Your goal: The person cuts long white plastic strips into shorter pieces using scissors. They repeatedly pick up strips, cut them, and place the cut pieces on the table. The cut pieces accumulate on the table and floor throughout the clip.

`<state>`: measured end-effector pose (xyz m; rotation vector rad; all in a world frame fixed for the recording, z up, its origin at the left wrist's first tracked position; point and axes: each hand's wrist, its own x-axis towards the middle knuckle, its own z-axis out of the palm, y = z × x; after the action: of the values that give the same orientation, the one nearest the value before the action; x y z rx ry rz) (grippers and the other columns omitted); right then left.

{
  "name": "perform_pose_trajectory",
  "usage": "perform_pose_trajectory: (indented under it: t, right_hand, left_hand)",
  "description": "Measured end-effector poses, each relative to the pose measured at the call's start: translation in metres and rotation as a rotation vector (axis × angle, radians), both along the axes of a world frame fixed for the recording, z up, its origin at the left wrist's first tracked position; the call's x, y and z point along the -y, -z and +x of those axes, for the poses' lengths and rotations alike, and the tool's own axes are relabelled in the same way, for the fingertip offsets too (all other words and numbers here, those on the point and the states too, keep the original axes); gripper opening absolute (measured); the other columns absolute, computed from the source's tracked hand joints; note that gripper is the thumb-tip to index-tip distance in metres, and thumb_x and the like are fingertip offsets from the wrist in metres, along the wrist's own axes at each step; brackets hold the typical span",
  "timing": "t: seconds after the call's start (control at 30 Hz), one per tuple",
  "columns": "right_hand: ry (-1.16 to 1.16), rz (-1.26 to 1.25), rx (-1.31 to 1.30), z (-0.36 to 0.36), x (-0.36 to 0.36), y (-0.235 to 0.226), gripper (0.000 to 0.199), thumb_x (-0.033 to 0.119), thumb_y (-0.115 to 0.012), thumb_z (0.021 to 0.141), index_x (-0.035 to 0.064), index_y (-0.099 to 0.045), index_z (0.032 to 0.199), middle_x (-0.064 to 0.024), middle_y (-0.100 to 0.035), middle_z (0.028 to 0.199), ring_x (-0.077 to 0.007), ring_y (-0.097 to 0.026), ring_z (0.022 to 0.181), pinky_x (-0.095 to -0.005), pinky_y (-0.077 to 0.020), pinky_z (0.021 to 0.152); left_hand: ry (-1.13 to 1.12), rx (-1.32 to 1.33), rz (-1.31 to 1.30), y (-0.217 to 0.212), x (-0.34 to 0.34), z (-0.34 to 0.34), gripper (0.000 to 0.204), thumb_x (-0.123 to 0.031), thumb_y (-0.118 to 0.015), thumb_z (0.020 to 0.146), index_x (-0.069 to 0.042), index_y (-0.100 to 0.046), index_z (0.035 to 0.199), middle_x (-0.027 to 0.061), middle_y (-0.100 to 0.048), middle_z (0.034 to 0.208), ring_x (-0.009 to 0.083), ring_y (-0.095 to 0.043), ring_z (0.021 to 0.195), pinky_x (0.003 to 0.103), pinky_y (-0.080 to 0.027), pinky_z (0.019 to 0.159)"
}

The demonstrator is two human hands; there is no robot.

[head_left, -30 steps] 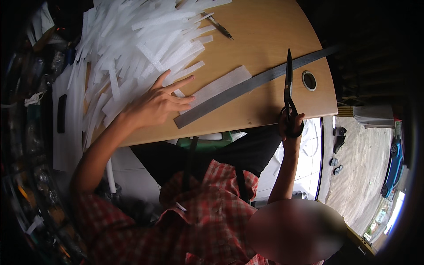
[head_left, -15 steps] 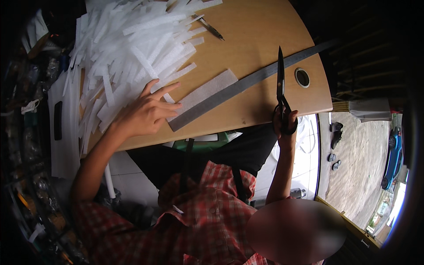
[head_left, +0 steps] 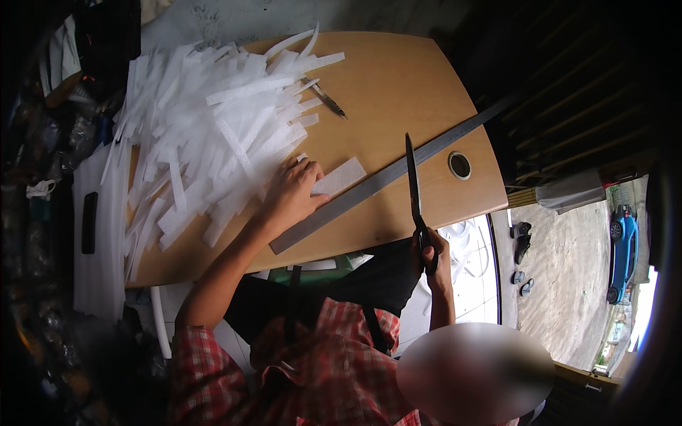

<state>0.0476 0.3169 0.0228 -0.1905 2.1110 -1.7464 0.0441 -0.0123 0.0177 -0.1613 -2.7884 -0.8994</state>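
My left hand (head_left: 293,190) is on the table with its fingers bent together, pinching the near end of a flat white foam piece (head_left: 344,175). The fingers hide part of that piece. Alongside the foam lies a long grey metal ruler (head_left: 387,177), slanting across the table and past its right edge. My right hand (head_left: 433,257) holds black scissors (head_left: 413,181) by the handles at the table's front edge. Their blades are together and point away from me, over the ruler. A large heap of cut white foam strips (head_left: 206,121) lies to the left of my left hand.
A slim dark pen-like tool (head_left: 330,101) lies on the wooden table (head_left: 398,78) beside the heap. The tabletop has a round ringed hole (head_left: 459,165) at right. A white foam sheet (head_left: 99,284) hangs at the left edge. Shoes (head_left: 522,245) stand on the ground at right.
My left hand has gone from spread fingers above the foam to bent fingers on it. The scissors stay in my right hand. The whole view has shifted, showing more beyond the table.
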Motion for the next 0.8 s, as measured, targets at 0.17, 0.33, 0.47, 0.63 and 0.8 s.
perform_pose_trajectory:
  t: [0.17,0.33,0.47,0.63,0.8]
  right_hand:
    - [-0.131,0.049,0.005,0.022,0.005,-0.007,0.105,0.097,-0.051,0.060,-0.0010,-0.054,0.098,-0.0004,-0.054,0.068,-0.0099,-0.057,0.055,-0.0231,-0.0423,0.049]
    - [-0.262,0.050,0.016,0.048,0.031,-0.005,0.102,0.096,-0.050,0.062,-0.0001,-0.049,0.096,-0.0060,-0.054,0.071,-0.0144,-0.057,0.060,-0.0280,-0.0439,0.055]
    - [-0.399,0.171,-0.085,0.057,0.056,-0.010,0.099,0.094,-0.050,0.065,-0.0015,-0.046,0.091,-0.0126,-0.051,0.066,-0.0261,-0.054,0.063,-0.0393,-0.0446,0.062]
    - [-0.400,0.204,-0.120,0.055,0.071,-0.013,0.096,0.091,-0.053,0.068,-0.0016,-0.048,0.091,-0.0154,-0.054,0.069,-0.0312,-0.055,0.062,-0.0408,-0.0452,0.061]
    - [-0.365,0.207,-0.131,0.048,0.080,-0.016,0.090,0.086,-0.060,0.070,-0.0023,-0.050,0.088,-0.0153,-0.057,0.070,-0.0294,-0.058,0.063,-0.0382,-0.0465,0.061]
  left_hand:
    - [-0.108,0.027,0.536,-0.015,0.011,-0.027,0.024,-0.018,-0.064,0.094,-0.001,-0.048,0.097,0.0129,-0.061,0.074,0.0293,-0.061,0.066,0.036,-0.049,0.065]
    - [-0.570,-0.320,0.702,-0.034,0.026,-0.059,0.027,-0.026,-0.050,0.105,-0.001,-0.043,0.101,0.0116,-0.052,0.066,0.0210,-0.047,0.057,0.037,-0.041,0.058]
    - [-0.672,-0.545,0.722,-0.028,0.015,-0.072,0.026,-0.025,-0.049,0.104,0.001,-0.043,0.102,0.0132,-0.051,0.067,0.0223,-0.048,0.060,0.039,-0.042,0.061]
    - [-0.674,-0.438,0.776,-0.018,0.006,-0.068,0.025,-0.024,-0.050,0.104,0.000,-0.043,0.101,0.0110,-0.050,0.064,0.0202,-0.046,0.057,0.037,-0.038,0.057]
    - [-0.687,-0.414,0.843,-0.019,0.000,-0.063,0.026,-0.026,-0.051,0.104,-0.001,-0.044,0.100,0.0036,-0.043,0.060,0.0149,-0.039,0.055,0.034,-0.035,0.055]
